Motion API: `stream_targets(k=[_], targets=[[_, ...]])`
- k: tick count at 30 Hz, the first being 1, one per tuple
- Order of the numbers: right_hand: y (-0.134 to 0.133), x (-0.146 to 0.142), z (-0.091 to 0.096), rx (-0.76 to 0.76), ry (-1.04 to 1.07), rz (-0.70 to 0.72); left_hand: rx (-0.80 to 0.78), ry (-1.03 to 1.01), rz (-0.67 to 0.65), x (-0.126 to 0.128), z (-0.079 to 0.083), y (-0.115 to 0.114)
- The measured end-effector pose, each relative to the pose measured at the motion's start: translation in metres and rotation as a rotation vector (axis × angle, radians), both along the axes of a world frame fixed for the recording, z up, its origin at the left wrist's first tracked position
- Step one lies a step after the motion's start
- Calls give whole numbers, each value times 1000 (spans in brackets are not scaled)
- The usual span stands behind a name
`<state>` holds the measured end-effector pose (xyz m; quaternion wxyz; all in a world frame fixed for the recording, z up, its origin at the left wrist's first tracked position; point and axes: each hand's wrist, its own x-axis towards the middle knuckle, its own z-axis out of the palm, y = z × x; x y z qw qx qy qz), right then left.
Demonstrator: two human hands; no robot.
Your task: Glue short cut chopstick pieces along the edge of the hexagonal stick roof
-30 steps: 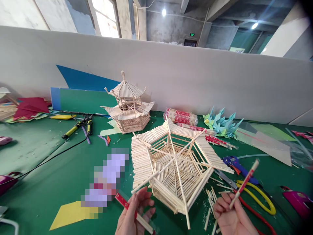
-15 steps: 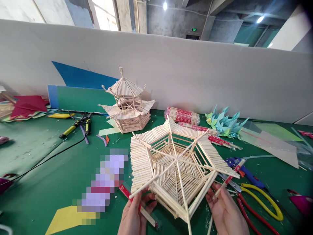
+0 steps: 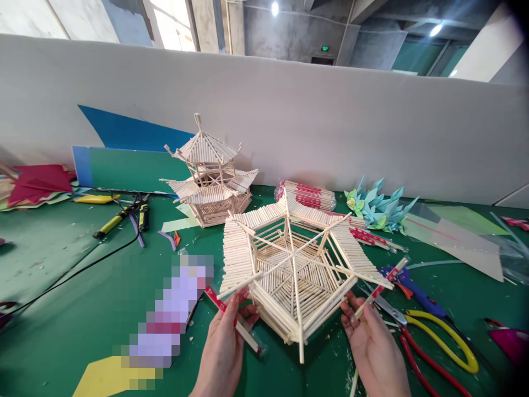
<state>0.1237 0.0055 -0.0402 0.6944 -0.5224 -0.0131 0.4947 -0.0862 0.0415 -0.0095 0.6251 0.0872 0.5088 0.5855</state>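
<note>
A hexagonal roof frame of wooden sticks rests on the green table in front of me. My left hand grips its near-left edge, fingers curled, with a red-wrapped chopstick pinned under the palm. At the frame's near-right edge, my right hand is closed on a second red-wrapped chopstick that slants up to the right, its fingers touching the frame.
A finished stick pagoda stands behind the frame. Bundled chopsticks and paper flowers lie at the back right. Yellow-and-red pliers, a blue tool, yellow-handled cutters and a black cable lie around.
My right hand came down from mid-air with its chopstick to the frame's right edge. Both hands now hold the frame, which has turned and tipped slightly toward me.
</note>
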Motion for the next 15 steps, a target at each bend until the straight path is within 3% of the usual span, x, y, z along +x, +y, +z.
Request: stream_targets(k=[9,15], targets=[[-7,3,1,25,-143,-20,18,49,1,-9,-11,-5],[-49,16,-8,170,-566,-191,135,151,65,-25,2,-28]])
